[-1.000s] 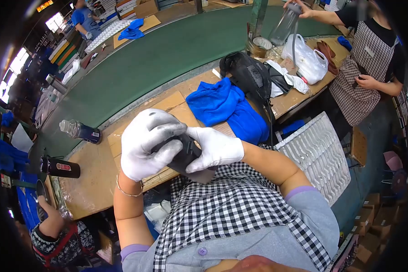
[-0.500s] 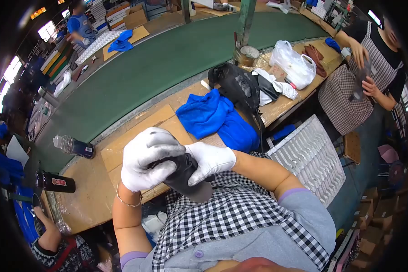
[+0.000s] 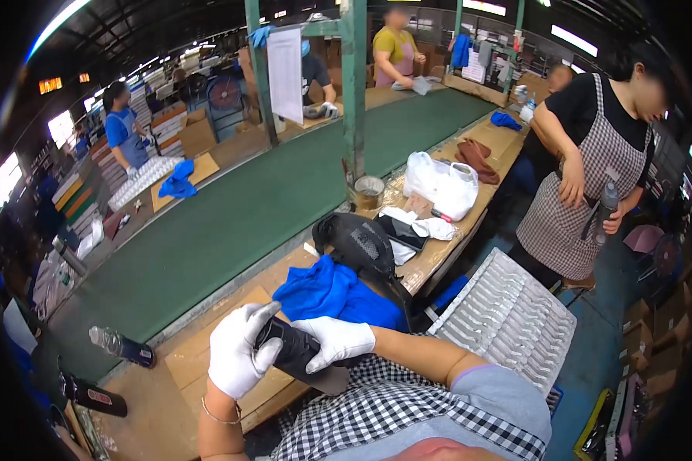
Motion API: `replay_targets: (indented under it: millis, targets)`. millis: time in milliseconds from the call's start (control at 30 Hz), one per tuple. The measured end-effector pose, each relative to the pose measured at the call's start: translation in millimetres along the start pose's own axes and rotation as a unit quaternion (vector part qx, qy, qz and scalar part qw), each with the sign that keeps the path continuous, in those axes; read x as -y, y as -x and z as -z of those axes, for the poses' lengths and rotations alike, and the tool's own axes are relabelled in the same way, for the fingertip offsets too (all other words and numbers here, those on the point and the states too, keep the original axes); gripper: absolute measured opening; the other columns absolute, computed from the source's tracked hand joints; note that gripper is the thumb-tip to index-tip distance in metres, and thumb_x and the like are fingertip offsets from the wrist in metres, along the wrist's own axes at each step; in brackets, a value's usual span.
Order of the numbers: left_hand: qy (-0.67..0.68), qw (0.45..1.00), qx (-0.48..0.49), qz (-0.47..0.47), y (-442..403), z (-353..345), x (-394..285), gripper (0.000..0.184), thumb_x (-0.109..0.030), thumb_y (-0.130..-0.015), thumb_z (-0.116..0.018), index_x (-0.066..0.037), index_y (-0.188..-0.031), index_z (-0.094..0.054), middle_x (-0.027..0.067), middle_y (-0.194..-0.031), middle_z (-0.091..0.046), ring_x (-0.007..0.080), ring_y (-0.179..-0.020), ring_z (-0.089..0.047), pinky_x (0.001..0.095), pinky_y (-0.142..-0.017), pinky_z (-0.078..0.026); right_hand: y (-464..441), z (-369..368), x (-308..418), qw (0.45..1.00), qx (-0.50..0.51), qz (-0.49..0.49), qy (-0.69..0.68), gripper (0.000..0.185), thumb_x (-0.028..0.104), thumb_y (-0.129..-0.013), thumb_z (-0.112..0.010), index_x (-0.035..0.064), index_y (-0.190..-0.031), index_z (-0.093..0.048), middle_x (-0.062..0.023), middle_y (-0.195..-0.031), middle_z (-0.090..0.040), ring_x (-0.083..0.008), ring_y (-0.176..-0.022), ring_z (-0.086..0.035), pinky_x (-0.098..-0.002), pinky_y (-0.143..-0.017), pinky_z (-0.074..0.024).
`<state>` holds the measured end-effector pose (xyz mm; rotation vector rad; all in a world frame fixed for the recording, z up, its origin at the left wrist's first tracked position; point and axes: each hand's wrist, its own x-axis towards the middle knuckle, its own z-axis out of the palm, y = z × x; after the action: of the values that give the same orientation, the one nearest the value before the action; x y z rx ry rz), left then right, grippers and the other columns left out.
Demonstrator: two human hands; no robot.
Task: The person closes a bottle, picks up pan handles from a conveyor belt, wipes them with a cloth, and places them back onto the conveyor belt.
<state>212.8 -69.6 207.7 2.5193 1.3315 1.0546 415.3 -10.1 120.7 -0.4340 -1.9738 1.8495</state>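
Note:
A dark object with a greyish end, perhaps a shoe, is held above the bench's near edge. My left hand, in a white glove, grips its upper left end. From the right, my right hand, also gloved in white, is closed round its side. Just beyond my hands a blue cloth lies on the cardboard-covered bench, beside a black mesh bag. The underside of the object and some fingertips are hidden.
A green conveyor belt runs beyond the bench. Two bottles stand at the left. A white ridged tray is at the right. A co-worker stands there holding a bottle.
The view has tilted up and shows more of the room. Both my hands still hold the dark object, now turned somewhat. The co-worker at the right has lowered the bottle.

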Motion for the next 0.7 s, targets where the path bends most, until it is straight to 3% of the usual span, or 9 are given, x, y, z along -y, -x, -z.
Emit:
replay_targets:
  millis: [67, 200, 300, 367, 533, 600, 633, 700]
  targets:
    - [0.018, 1.000, -0.011, 0.018, 1, -3, -3, 0.048, -0.045, -0.087, -0.056, -0.003, -0.109, -0.067, 0.0147, -0.098, -0.065, 0.0339, -0.086, -0.064, 0.0409, -0.079, -0.051, 3, 3, 3, 0.999, 0.002, 0.000, 0.035, 0.074, 0.019, -0.071, -0.085, -0.0027, -0.133, -0.049, -0.0080, -0.117, -0.063, -0.0151, -0.107, -0.058, -0.0315, -0.095, -0.0477]
    - [0.114, 0.993, -0.033, -0.017, 5, -10, -3, 0.050, -0.047, -0.087, -0.050, -0.002, -0.101, -0.069, 0.0155, -0.093, -0.065, 0.0342, -0.084, -0.064, 0.0411, -0.077, -0.051, 8, -4, -4, 0.996, 0.055, 0.034, -0.056, 0.073, 0.018, -0.069, -0.085, -0.0017, -0.131, -0.051, -0.0070, -0.115, -0.064, -0.0128, -0.105, -0.057, -0.0296, -0.093, -0.0480]
    - [0.115, 0.992, -0.019, -0.057, 7, -11, -5, 0.058, -0.055, -0.088, -0.048, -0.003, -0.101, -0.069, 0.0150, -0.095, -0.067, 0.0336, -0.084, -0.066, 0.0413, -0.075, -0.050, 10, -3, -11, 0.989, 0.117, -0.022, -0.088, 0.077, 0.022, -0.066, -0.087, -0.0006, -0.130, -0.052, -0.0064, -0.115, -0.064, -0.0116, -0.103, -0.057, -0.0280, -0.090, -0.0487]
    - [0.114, 0.989, -0.011, -0.098, 8, -10, -3, 0.065, -0.062, -0.089, -0.046, -0.004, -0.104, -0.069, 0.0146, -0.100, -0.068, 0.0332, -0.084, -0.067, 0.0413, -0.074, -0.049, 14, -4, -7, 0.985, 0.124, 0.018, -0.115, 0.079, 0.025, -0.066, -0.088, -0.0013, -0.130, -0.051, -0.0076, -0.118, -0.063, -0.0132, -0.108, -0.057, -0.0302, -0.095, -0.0466]
    - [0.083, 0.991, 0.017, -0.099, 5, -2, -5, 0.071, -0.068, -0.088, -0.045, -0.004, -0.110, -0.068, 0.0148, -0.103, -0.069, 0.0335, -0.086, -0.067, 0.0409, -0.076, -0.050, 16, 0, -2, 0.986, 0.127, 0.007, -0.107, 0.082, 0.030, -0.066, -0.090, -0.0025, -0.130, -0.050, -0.0083, -0.119, -0.062, -0.0147, -0.110, -0.057, -0.0316, -0.098, -0.0450]
    - [0.033, 0.998, 0.034, -0.050, 0, 4, -16, 0.073, -0.070, -0.087, -0.044, -0.006, -0.112, -0.067, 0.0141, -0.104, -0.068, 0.0327, -0.087, -0.066, 0.0403, -0.077, -0.051, 15, 1, -2, 0.990, 0.111, 0.009, -0.092, 0.084, 0.032, -0.065, -0.090, -0.0029, -0.130, -0.050, -0.0087, -0.119, -0.062, -0.0151, -0.109, -0.057, -0.0315, -0.098, -0.0452]
    - [0.010, 0.998, 0.053, -0.033, 1, 7, -19, 0.062, -0.061, -0.085, -0.053, -0.006, -0.110, -0.068, 0.0133, -0.104, -0.068, 0.0321, -0.087, -0.066, 0.0398, -0.078, -0.052, 15, 1, -2, 0.993, 0.089, 0.010, -0.074, 0.086, 0.034, -0.065, -0.090, -0.0034, -0.130, -0.049, -0.0091, -0.118, -0.062, -0.0155, -0.109, -0.057, -0.0315, -0.098, -0.0454]
    - [0.009, 0.998, 0.061, -0.010, 0, 6, -28, 0.058, -0.055, -0.084, -0.052, -0.004, -0.105, -0.068, 0.0151, -0.103, -0.068, 0.0332, -0.088, -0.066, 0.0399, -0.080, -0.052, 15, 2, -2, 0.996, 0.082, 0.023, -0.040, 0.086, 0.035, -0.065, -0.090, -0.0037, -0.130, -0.049, -0.0096, -0.118, -0.062, -0.0162, -0.109, -0.057, -0.0318, -0.098, -0.0456]
